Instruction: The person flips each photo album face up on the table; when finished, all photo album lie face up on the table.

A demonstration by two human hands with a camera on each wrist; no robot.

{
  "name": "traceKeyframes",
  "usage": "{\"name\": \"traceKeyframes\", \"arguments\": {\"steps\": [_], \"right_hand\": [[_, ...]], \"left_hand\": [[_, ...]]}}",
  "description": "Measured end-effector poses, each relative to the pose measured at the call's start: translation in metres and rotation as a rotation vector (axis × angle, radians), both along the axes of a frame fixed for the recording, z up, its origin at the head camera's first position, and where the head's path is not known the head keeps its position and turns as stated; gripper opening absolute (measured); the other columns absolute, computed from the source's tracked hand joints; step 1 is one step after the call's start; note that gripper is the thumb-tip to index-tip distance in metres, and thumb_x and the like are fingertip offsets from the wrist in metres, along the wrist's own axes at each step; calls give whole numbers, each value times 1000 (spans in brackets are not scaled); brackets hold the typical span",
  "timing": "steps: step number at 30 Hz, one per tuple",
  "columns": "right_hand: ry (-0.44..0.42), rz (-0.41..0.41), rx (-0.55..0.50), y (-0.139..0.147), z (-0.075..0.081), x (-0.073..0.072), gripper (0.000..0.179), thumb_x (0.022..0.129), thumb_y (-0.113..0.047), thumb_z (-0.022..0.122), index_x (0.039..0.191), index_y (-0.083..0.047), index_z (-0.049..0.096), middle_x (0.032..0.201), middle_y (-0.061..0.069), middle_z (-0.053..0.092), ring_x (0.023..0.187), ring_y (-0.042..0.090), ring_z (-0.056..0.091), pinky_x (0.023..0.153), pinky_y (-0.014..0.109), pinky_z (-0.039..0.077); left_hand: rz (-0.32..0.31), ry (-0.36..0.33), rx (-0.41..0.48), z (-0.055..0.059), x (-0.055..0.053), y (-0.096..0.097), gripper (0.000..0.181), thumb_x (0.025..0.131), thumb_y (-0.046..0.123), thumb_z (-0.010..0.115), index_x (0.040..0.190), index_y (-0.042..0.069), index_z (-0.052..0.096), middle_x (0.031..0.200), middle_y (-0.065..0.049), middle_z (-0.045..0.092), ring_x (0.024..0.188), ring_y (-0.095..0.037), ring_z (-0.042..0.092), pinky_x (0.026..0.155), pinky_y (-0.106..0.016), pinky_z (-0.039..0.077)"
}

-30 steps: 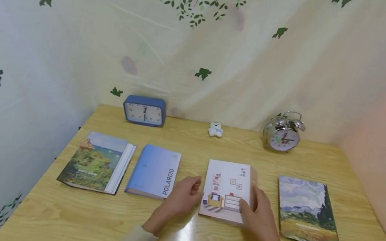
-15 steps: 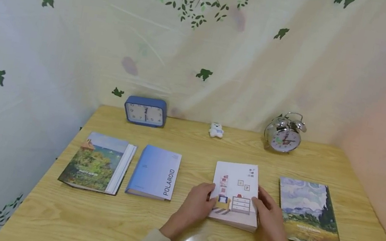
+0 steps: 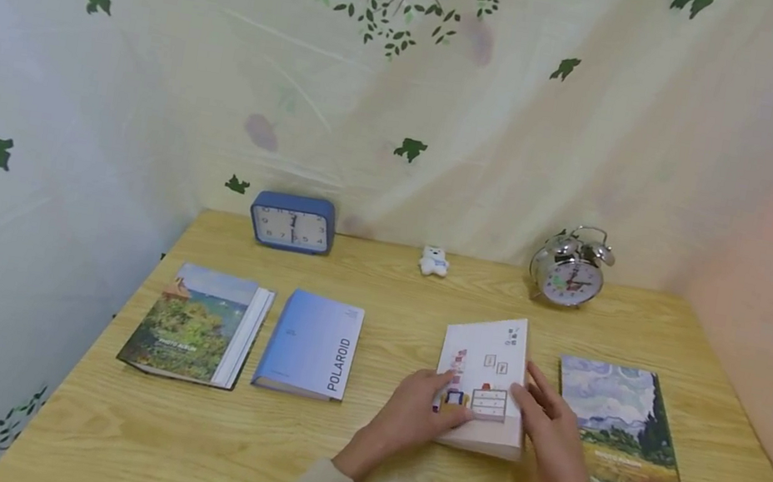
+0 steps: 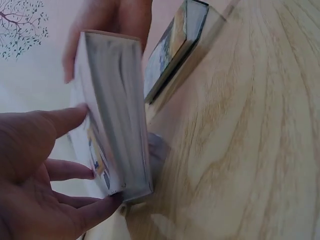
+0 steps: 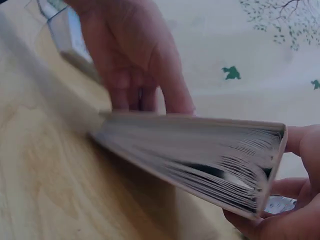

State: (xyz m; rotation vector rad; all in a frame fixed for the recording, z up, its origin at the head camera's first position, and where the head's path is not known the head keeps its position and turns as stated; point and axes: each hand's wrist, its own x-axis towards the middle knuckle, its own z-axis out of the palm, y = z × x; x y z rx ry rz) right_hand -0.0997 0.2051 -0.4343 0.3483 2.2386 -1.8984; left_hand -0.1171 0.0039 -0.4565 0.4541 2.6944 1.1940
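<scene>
1. The left hand is at 8 o'clock from the white album, its thumb on the cover and its fingers pinching the left edge.
2. The right hand, at 4 o'clock, holds the spine side.
3. The white album is between the two hands over the wooden table. It is tipped, right edge higher. I cannot tell if its left edge touches the wood.
4. At 3 o'clock, the wheat-field photo album is just beside the right hand, so room there is tight.
5. At 9 o'clock, past a wide strip of wood, lies the POLAROID album. A thin gap parts it from the seaside photo album.
6. Past a band of wood, by the back edge: blue clock at 10, white bear figure at 11, silver alarm clock at 1.
7. Behind hangs a leafy cloth.
</scene>
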Motion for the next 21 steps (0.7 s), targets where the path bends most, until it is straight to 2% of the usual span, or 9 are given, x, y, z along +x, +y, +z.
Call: {"name": "traceKeyframes", "arguments": {"steps": [5, 8, 10, 16, 19, 21], "right_hand": [[34, 13, 153, 0, 16, 4, 69, 93, -55, 51, 151, -36, 19, 149, 15, 37, 112, 12, 56, 74, 21, 52], [69, 32, 193, -1, 22, 5, 70, 94, -54, 49, 152, -31, 19, 151, 18, 35, 121, 27, 52, 74, 22, 54], [99, 38, 193, -2, 25, 5, 69, 95, -51, 49, 153, -27, 20, 151, 20, 35, 123, 32, 51, 74, 23, 55], [147, 54, 201, -3, 30, 4, 67, 97, -44, 50, 153, -21, 22, 150, 21, 36, 128, 37, 47, 76, 27, 56], [168, 70, 178, -5, 31, 3, 65, 98, -40, 51, 153, -20, 24, 150, 18, 37, 130, 36, 46, 79, 28, 56], [189, 80, 160, -8, 32, 2, 63, 98, -38, 51, 152, -19, 26, 149, 16, 39, 130, 34, 45, 80, 27, 55]], "left_hand": [[-33, -28, 80, -1, -2, 11, 67, 90, 53, 57, 142, 12, 46, 141, -17, 49, 126, -29, 50, 103, -41, 43], [-60, -24, 111, -1, -4, 15, 69, 92, 55, 54, 145, 12, 41, 146, -18, 43, 130, -29, 45, 105, -42, 41], [-81, -20, 111, 1, -5, 16, 70, 93, 55, 51, 146, 11, 39, 145, -18, 43, 131, -28, 45, 105, -41, 41], [-143, -51, 154, 8, -11, 13, 69, 95, 52, 50, 148, 9, 36, 145, -13, 45, 122, -17, 50, 98, -30, 45], [-179, -68, 226, 13, -14, 8, 66, 97, 47, 50, 149, 11, 33, 147, -9, 44, 122, -15, 51, 96, -29, 48], [-190, -76, 273, 18, -16, 5, 64, 98, 46, 48, 150, 13, 30, 149, -8, 42, 126, -18, 51, 96, -31, 49]]}}
